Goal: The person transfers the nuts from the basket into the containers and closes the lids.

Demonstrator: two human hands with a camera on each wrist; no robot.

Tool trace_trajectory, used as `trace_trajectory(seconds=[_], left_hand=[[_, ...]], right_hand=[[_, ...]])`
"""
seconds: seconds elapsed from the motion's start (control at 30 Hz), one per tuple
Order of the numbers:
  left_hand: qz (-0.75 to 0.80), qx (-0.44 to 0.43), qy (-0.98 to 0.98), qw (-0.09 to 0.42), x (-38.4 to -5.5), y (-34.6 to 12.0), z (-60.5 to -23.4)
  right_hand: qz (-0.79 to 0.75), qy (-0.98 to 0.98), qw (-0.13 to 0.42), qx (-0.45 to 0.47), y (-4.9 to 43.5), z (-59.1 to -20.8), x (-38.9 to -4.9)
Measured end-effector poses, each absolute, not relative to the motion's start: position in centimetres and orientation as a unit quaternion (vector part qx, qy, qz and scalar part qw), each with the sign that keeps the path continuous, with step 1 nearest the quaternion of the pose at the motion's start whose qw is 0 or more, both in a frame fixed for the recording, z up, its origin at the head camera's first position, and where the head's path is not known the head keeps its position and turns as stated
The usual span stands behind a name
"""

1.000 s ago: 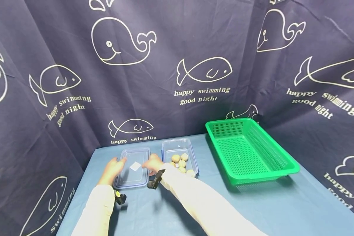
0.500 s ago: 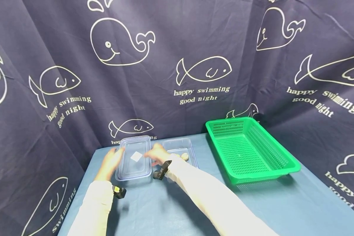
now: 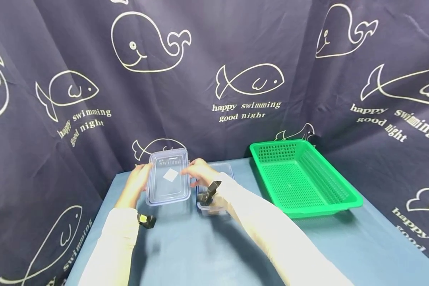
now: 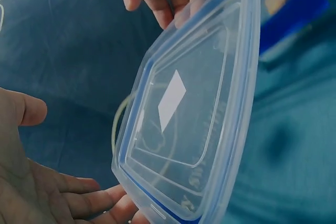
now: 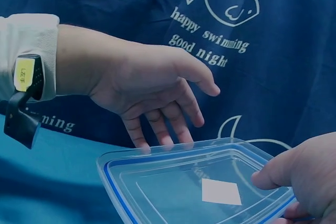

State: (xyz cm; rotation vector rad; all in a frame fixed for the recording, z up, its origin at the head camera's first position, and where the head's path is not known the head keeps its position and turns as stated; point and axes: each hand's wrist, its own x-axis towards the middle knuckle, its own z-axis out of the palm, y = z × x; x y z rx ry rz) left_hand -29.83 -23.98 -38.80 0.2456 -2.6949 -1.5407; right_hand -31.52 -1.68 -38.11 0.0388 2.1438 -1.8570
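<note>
A clear plastic lid (image 3: 164, 190) with a blue seal and a white square sticker (image 3: 171, 174) is held tilted above the table. My right hand (image 3: 201, 171) pinches its right edge, thumb (image 5: 270, 174) on the upper side and fingers below. Along the left edge, the fingers of my left hand (image 3: 137, 178) touch the lid; its thumb (image 5: 202, 77) stands away from it. Partly behind my right hand and sleeve is a clear food container (image 3: 226, 167). Tan round pieces inside it are mostly hidden; a blurred bit of them shows in the left wrist view.
A green perforated plastic basket (image 3: 289, 213) stands to the right on the blue table (image 3: 186, 246). Behind the table hangs a dark blue curtain (image 3: 203, 131) with white whale and fish prints. It also closes off both sides.
Both hands have raised the lid off the table and tilted it, its near edge coming up and slightly right. The right forearm now covers most of the container and its contents.
</note>
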Motion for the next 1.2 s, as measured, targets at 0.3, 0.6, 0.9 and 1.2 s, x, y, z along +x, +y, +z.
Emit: trace_trajectory(seconds=[0.3, 0.6, 0.9, 1.2], left_hand=[[-0.531, 0.054, -0.845, 0.026, -30.1, -21.1, -35.9], [-0.569, 0.047, -0.820, 0.037, -30.5, -18.3, -35.5], [-0.598, 0.039, -0.799, 0.047, -30.5, -16.5, -34.6], [-0.620, 0.011, -0.783, 0.051, -30.8, -15.0, -34.7]], right_hand=[[-0.644, 0.749, 0.154, 0.018, 1.4, -35.9, -32.1], [-0.662, 0.733, 0.155, 0.033, 4.4, -34.9, -32.6], [-0.663, 0.735, 0.138, 0.036, 6.0, -34.0, -33.0], [-0.670, 0.734, 0.106, 0.024, 7.6, -34.4, -33.4]])
